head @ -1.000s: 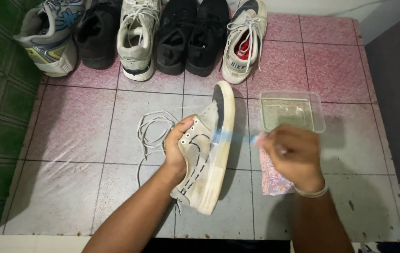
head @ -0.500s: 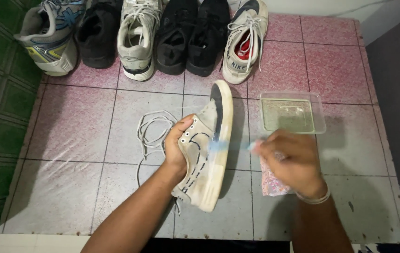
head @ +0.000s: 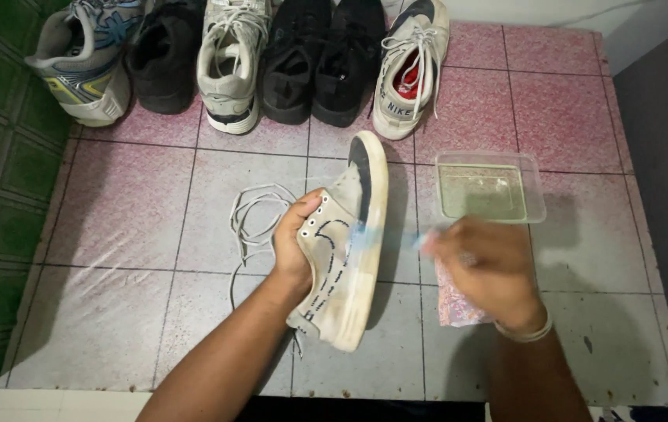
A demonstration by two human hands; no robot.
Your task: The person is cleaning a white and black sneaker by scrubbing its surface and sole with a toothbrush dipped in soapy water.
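Two hands were at work over the tiled surface (head: 115, 312) in the head view. The left hand (head: 296, 238) was closed around the opening of a worn pale sneaker (head: 345, 258), held on edge just above the surface with its toe pointing away. The right hand (head: 486, 270) gripped a blurred blue brush (head: 365, 234) against the sneaker's sole rim. Loose laces (head: 252, 215) lay beside the left hand, a clear tub (head: 533, 184) of liquid sat near the right, and a row of shoes (head: 232, 62) stood along the far edge.
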